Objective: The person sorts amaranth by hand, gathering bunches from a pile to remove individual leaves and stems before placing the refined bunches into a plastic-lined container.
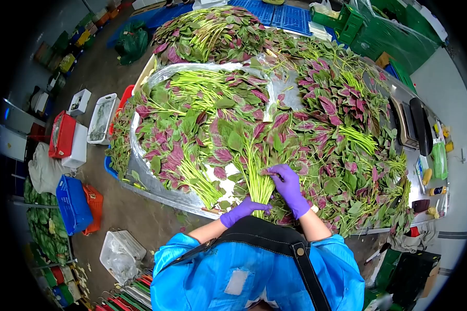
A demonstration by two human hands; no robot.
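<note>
A bunch of red-and-green amaranth (256, 167) stands nearly upright in front of me, leaves away from me and pale green stems toward my body. My left hand (245, 210), in a purple glove, is wrapped round the lower stems. Higher up on the right side, my right hand (289, 188), also gloved in purple, has its fingertips closed together at the stems; exactly what lies between them is too small to make out. Loose amaranth (197, 181) lies left of the bunch, and a leafy heap (342, 181) spreads to the right.
A metal table (184, 203) carries the greens, with clear plastic sheeting (270, 98) among them. A large amaranth pile (207, 33) sits at the far end. Blue crate (73, 205), white basket (120, 254) and white boxes (102, 118) stand on the floor at left. A scale (407, 123) sits at right.
</note>
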